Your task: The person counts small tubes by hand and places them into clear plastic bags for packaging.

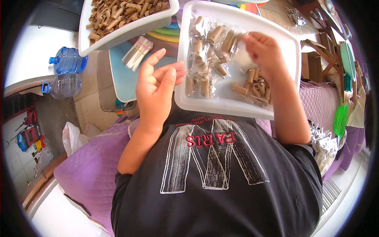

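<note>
My left hand (156,85) is raised beside the near-left edge of a white plastic tray (225,107), fingers spread and nothing in them. Over the tray, my right hand (263,53) is closed and a little blurred by motion. Its fingertips pinch the end of a clear plastic packet (229,41) with a brown tubular piece inside. Several more packets (203,73) of brown pieces cover the tray's left half. Loose brown pieces (256,89) lie heaped in its near-right part, below my right wrist. A whitish patch beside the right hand is too blurred to name.
A white bin (128,31) piled with brown pieces (122,14) stands at the far left. Below it, a bundle of flat clear bags (138,52) lies on a light-blue surface (120,81). Two large water bottles (67,73) are further left. A green basket (340,120) is at the right.
</note>
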The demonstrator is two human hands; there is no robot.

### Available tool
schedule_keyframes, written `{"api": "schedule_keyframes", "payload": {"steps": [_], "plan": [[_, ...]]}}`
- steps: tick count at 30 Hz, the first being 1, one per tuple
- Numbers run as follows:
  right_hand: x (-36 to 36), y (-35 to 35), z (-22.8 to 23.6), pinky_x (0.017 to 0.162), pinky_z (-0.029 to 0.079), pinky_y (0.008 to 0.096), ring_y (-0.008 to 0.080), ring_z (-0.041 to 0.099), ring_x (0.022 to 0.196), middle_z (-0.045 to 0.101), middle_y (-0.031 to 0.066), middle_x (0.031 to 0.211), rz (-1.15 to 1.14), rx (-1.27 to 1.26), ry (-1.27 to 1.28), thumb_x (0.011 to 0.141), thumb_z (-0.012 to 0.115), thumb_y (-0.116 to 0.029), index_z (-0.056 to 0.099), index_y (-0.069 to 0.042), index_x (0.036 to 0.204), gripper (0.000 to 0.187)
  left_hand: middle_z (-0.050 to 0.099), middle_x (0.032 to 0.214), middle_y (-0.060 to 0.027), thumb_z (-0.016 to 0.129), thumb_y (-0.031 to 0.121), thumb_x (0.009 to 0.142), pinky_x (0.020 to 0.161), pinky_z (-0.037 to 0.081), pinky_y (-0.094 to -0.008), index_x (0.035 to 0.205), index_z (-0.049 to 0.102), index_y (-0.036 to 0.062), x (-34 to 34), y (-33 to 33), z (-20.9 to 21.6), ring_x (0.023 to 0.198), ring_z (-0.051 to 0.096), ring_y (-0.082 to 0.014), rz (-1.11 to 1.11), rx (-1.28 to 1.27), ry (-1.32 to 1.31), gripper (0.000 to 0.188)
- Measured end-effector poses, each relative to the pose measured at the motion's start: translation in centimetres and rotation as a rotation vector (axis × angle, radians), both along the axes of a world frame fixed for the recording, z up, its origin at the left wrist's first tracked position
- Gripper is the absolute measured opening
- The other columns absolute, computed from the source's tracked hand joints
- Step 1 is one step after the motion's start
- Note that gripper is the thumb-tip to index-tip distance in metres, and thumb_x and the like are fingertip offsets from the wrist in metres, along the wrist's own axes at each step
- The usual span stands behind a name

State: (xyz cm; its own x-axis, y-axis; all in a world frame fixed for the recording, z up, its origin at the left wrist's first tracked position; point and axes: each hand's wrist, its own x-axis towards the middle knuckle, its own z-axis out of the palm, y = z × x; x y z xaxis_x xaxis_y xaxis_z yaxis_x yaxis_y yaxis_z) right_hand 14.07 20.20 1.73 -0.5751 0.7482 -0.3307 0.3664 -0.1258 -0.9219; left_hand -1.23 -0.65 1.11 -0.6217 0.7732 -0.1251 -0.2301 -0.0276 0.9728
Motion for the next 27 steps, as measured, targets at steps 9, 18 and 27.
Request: {"api": "schedule_keyframes", "payload": {"steps": [9, 18, 27], "plan": [[4.0, -1.8, -3.1, 0.064, 0.048, 0.0332, 0.0219, 0.061, 0.071, 0.061, 0.0087, 0.074, 0.8, 0.822, -0.717, 0.075, 0.064, -0.022, 0.062, -0.004, 0.081, 0.02, 0.064, 0.095, -0.0145, 0.051, 0.011, 0.09, 0.076, 0.05, -0.0275, 0.114, 0.049, -0.0017, 0.0, -0.5, -0.9, 0.084, 0.063, -0.0178, -0.016, -0.021, 0.038, 0.027], [3.3, -2.9, -1.1, 0.064, 0.048, 0.0304, 0.0201, 0.061, 0.069, 0.064, 0.0074, 0.078, 0.712, 0.54, -0.669, 0.077, 0.063, -0.02, 0.062, -0.003, 0.086, 0.019, 0.062, 0.1, -0.0118, 0.057, 0.011, 0.088, 0.081, 0.047, -0.0255, 0.112, 0.052, -0.0021, 0.6, 0.2, -1.0, 0.089, 0.059, -0.0135, -0.116, 0.022, 0.082, 0.027], [0.4, -3.9, 1.3, 0.065, 0.044, 0.0192, 0.0059, 0.054, 0.07, 0.061, 0.0006, 0.081, 0.536, -0.006, -0.02, 0.081, 0.065, -0.009, 0.061, 0.001, 0.099, 0.021, 0.062, 0.09, -0.0048, 0.065, 0.008, 0.081, 0.074, 0.047, -0.0221, 0.108, 0.057, -0.0013, 1.2, 1.8, -0.7, 0.081, 0.057, -0.0079, -0.424, -0.077, -0.146, 0.029]]}}
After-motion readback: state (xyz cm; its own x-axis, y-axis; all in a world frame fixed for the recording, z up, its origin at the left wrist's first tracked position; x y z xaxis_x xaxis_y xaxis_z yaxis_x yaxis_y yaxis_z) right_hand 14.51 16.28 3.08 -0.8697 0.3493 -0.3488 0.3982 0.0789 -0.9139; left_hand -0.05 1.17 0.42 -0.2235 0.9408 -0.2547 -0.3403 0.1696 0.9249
